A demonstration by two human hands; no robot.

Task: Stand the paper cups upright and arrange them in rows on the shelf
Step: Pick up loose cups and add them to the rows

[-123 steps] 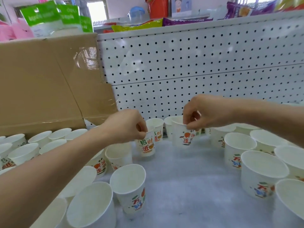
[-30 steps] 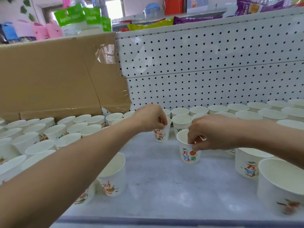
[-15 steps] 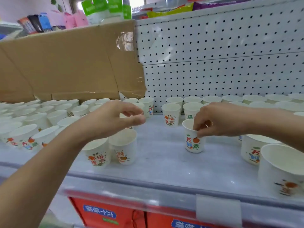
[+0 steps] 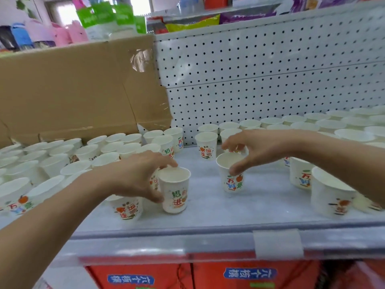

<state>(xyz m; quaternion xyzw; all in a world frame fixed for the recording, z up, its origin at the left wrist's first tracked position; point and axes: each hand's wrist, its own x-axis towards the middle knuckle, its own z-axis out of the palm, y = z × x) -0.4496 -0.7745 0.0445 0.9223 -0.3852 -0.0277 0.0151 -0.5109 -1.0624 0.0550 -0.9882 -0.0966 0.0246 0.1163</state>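
Note:
Many white printed paper cups stand upright on the grey shelf [image 4: 210, 215]. My left hand [image 4: 139, 176] grips one paper cup [image 4: 176, 190] near the front, fingertips on its rim and thumb on its side. Touching it on the left is another cup [image 4: 127, 209], partly hidden by my hand. My right hand [image 4: 258, 148] hovers with fingers spread over a lone cup [image 4: 231, 180] in the shelf's middle, the thumb tip at its front rim. A single cup [image 4: 206, 146] stands behind it near the back wall.
Packed rows of cups [image 4: 62, 157] fill the left side, and more cups [image 4: 333, 126] fill the right and the back. A cardboard box [image 4: 73, 90] leans at the back left beside the white pegboard [image 4: 260, 65]. A price rail [image 4: 187, 245] runs along the shelf's front edge.
My left hand has dropped onto a cup near the front and closed on it. My right hand's pinch on the middle cup's rim has opened, fingers now spread above it.

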